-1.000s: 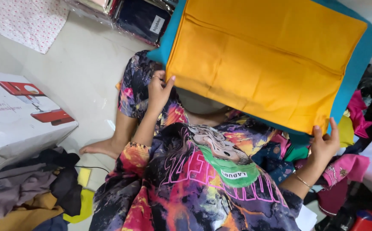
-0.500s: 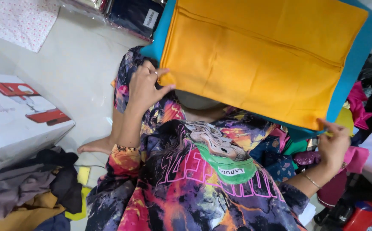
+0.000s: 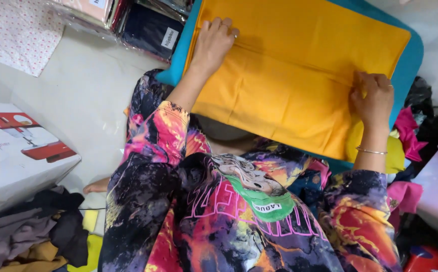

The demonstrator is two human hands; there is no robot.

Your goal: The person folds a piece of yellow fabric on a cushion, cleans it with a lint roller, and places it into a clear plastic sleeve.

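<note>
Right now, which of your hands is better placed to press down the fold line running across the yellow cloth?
Probably the left hand. It lies flat on the yellow cloth with its fingers right at the crease's end. The right hand is bunched at the cloth's far edge, seemingly gripping it rather than pressing.

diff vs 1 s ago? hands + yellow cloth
Both hands moved up off the board's lower edge: left hand now rests flat near the fold line of the yellow cloth, right hand presses the same fold farther along. Cloth stays on the teal board.
</note>
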